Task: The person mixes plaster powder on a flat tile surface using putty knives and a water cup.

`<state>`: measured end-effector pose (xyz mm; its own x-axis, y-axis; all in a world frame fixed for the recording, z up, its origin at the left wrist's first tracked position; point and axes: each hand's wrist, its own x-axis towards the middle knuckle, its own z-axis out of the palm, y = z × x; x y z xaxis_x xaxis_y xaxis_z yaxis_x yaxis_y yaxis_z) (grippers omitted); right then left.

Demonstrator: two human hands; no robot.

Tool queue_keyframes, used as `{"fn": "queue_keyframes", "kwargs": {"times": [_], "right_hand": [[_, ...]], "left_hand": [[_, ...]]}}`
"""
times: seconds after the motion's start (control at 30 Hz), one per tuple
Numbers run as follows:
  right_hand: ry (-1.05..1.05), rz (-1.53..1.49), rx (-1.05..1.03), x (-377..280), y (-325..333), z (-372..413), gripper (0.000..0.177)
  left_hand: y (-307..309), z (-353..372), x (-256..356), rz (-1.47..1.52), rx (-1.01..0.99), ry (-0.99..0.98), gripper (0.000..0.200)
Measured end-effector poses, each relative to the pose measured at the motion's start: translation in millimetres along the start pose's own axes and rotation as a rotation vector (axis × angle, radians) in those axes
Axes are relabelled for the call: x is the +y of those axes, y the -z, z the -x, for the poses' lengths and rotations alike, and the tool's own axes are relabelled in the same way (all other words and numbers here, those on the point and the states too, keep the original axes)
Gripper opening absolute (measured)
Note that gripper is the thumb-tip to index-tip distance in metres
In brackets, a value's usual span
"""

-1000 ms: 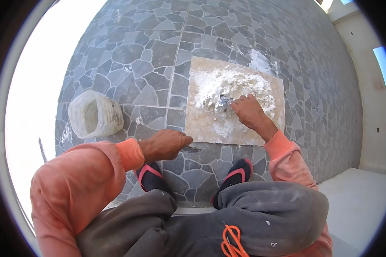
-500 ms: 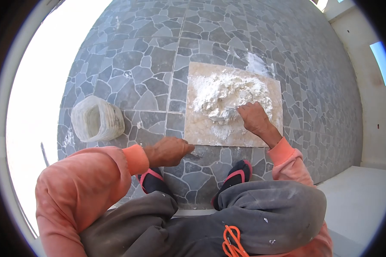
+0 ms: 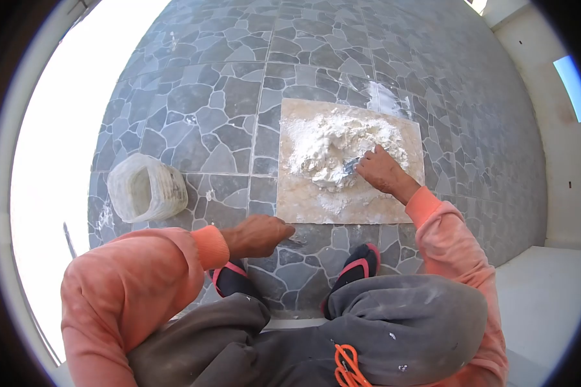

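A square beige tile or board [image 3: 303, 203] lies on the floor with a heap of white powdery, partly lumpy paste [image 3: 323, 148] on it. My right hand [image 3: 384, 171] is closed around a putty knife [image 3: 350, 166], its grey blade in the hollow of the heap and partly hidden by the fingers. At the board's near left corner, my left hand [image 3: 259, 236] is closed, its fingertips right by the edge. A dark, thin shape shows just below those fingers; I cannot tell whether the hand holds it.
A cut-open, whitish plastic container [image 3: 147, 188] stands on the stone-patterned floor [image 3: 219, 122] to the left. White smears [image 3: 384, 97] mark the floor behind the board. My feet in pink-strapped sandals [image 3: 358, 264] are close in front of it.
The putty knife has turned in my right hand and more of its blade shows in the paste. The left hand stays by the board's corner. The view has shifted slightly.
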<state>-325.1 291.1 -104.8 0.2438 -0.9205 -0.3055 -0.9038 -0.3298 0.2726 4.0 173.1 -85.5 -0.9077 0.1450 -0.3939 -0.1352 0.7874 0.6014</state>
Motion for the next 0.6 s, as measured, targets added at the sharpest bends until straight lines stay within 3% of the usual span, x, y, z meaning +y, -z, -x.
{"fn": "queue_keyframes", "kwargs": {"times": [0.2,0.3,0.43,0.6], "right_hand": [[-0.064,-0.116,-0.129,31.2,21.3,25.3,0.017],[-0.159,-0.147,0.012,44.9,24.2,28.3,0.020],[-0.198,-0.113,0.025,38.0,3.7,7.3,0.019],[-0.155,-0.123,-0.163,14.5,-9.9,13.4,0.019]], "left_hand": [[-5.6,4.3,0.7,0.012,0.046,0.005,0.018],[-6.1,2.8,-1.6,0.010,0.020,-0.006,0.018],[-2.4,-2.3,4.2,0.013,0.024,-0.021,0.011],[1.1,-4.1,9.6,0.037,0.044,-0.028,0.017]]}}
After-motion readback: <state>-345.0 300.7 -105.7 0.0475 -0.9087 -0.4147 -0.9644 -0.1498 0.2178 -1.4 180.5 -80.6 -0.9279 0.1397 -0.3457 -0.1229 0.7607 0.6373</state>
